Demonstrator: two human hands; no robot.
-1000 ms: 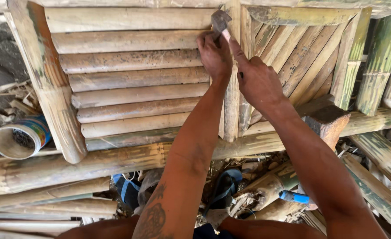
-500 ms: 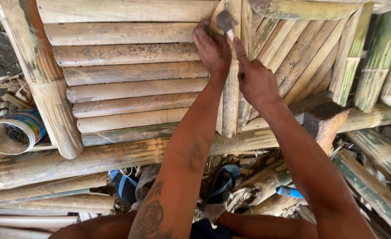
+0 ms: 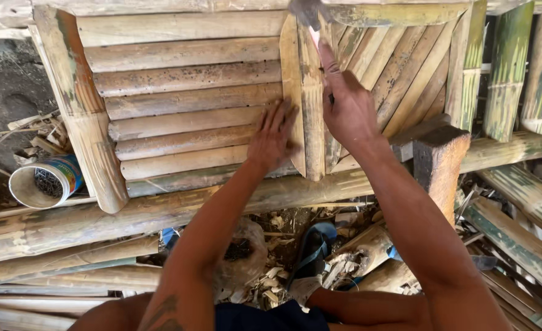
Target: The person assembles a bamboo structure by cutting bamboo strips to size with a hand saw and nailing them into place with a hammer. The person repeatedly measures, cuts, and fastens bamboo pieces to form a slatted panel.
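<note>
The left hand [image 3: 272,136] lies flat and open on the rough, speckled horizontal bamboo slats [image 3: 185,110], just beside the upright split-bamboo strip [image 3: 303,98], while the right hand [image 3: 348,110] clenches a pale-handled, grey metal-headed hammer [image 3: 307,12] above that strip

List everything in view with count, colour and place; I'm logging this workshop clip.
Bamboo panel: one, tan slats, horizontal left, diagonal right, centre.
Upright bamboo slat: one, tan, centre, under both hands.
Hammer: one, grey head, top edge, mostly cut off.
Can: one, white with blue and orange, left, on its side.
Wooden block: one, dark brown, right.
Green bamboo pieces: several, upper right.
Left hand: flat on slats.
Right hand: grips the hammer handle.
</note>
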